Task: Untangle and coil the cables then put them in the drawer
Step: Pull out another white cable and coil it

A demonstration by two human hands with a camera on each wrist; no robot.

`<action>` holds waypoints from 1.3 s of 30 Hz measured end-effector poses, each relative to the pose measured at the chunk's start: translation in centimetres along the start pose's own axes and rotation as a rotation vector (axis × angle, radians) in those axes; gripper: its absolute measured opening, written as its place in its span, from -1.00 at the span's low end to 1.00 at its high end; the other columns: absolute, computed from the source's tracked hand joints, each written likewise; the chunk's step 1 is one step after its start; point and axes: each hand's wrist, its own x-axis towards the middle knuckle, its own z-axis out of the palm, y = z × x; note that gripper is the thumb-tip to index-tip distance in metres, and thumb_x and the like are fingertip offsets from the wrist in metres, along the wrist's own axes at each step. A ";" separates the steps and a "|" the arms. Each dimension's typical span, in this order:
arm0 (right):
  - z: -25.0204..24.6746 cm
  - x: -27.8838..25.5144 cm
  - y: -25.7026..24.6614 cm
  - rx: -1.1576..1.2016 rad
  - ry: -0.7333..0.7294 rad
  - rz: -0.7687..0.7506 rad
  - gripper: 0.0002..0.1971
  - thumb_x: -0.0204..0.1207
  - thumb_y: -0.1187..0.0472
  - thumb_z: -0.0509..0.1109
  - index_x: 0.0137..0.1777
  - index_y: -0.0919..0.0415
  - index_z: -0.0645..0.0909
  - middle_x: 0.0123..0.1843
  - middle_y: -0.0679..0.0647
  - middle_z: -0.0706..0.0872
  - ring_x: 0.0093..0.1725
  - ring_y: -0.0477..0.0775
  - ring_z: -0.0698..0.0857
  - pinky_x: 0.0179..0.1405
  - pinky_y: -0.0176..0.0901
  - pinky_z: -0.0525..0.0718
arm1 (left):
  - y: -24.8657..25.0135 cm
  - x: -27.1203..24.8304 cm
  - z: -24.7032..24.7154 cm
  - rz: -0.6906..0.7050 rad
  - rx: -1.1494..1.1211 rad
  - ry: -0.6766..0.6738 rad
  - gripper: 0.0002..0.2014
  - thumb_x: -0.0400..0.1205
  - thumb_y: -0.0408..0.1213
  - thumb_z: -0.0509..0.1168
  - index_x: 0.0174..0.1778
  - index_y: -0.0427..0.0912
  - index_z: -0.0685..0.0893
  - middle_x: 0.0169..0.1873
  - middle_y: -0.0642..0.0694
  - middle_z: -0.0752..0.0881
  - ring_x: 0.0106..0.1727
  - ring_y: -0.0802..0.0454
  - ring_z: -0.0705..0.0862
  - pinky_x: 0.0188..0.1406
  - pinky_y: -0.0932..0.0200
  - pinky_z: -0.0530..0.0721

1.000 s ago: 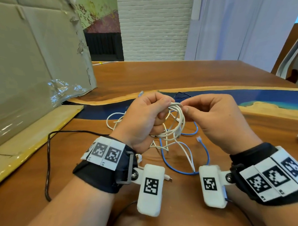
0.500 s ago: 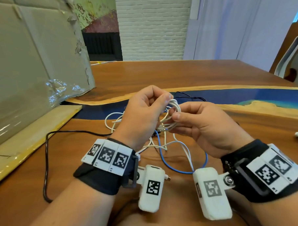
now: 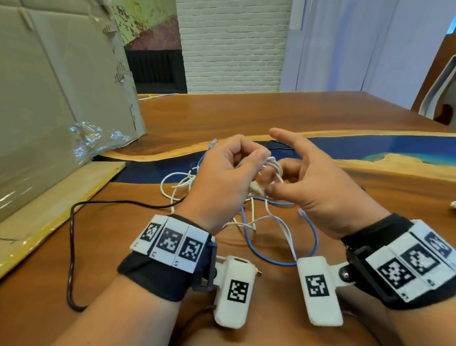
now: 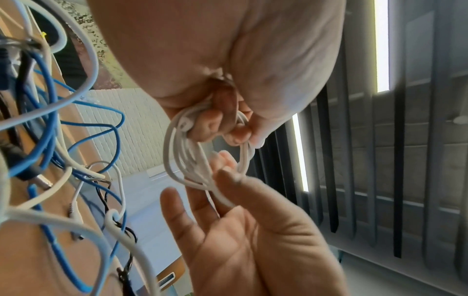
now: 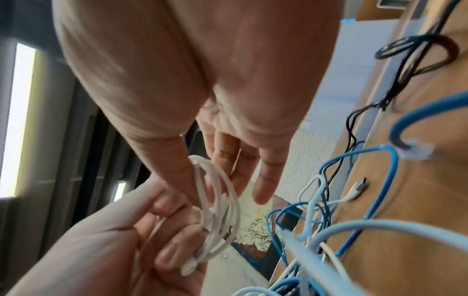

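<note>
Seen from the head camera, a small coil of white cable [image 3: 270, 168] is pinched by the curled fingers of the left hand [image 3: 222, 181] above the middle of the wooden table [image 3: 245, 114]. The right hand [image 3: 310, 179] is held just beside it, fingers spread. A blue cable [image 3: 277, 259] and a black cable [image 3: 71, 258] lie on the table beneath.

From the left wrist, the white loops [image 4: 202, 158] are clamped by curled fingertips.

From the right wrist, straight fingers [image 5: 263, 180] are shown touching the coil [image 5: 220, 200].
</note>
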 end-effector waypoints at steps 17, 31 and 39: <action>-0.1 0.2 0.0 0.273 0.050 0.053 -0.83 0.70 0.43 0.33 0.21 0.24 0.63 -0.46 0.13 0.54 -0.49 0.09 0.60 -0.23 0.06 0.80 | -0.2 0.7 -1.3 -0.031 -0.069 0.121 -0.85 0.79 -0.34 0.28 -0.02 -0.32 0.67 -0.44 -0.09 0.47 -0.51 0.08 0.30 -0.55 0.19 0.21; -1.3 -0.4 -1.4 -0.374 0.170 -0.259 -0.83 0.57 0.28 0.56 -0.14 -0.04 0.84 -0.21 0.06 0.86 -0.18 0.20 0.78 -0.12 0.04 0.77 | 1.8 0.4 -1.1 -0.162 -0.679 -0.040 -0.88 0.71 -0.26 0.22 -0.06 -0.19 0.64 -0.45 0.00 0.38 -0.59 0.22 0.17 -0.67 0.36 0.17; 1.6 -0.2 -0.4 0.213 0.091 -0.044 -0.74 0.69 0.50 0.30 0.08 0.28 0.81 -0.03 0.26 0.90 0.05 0.22 0.88 0.05 -0.11 0.82 | 1.5 0.4 -0.7 -0.163 -0.652 0.001 -0.86 0.75 -0.30 0.18 -0.02 -0.25 0.61 -0.48 -0.01 0.42 -0.58 0.18 0.35 -0.39 0.21 0.41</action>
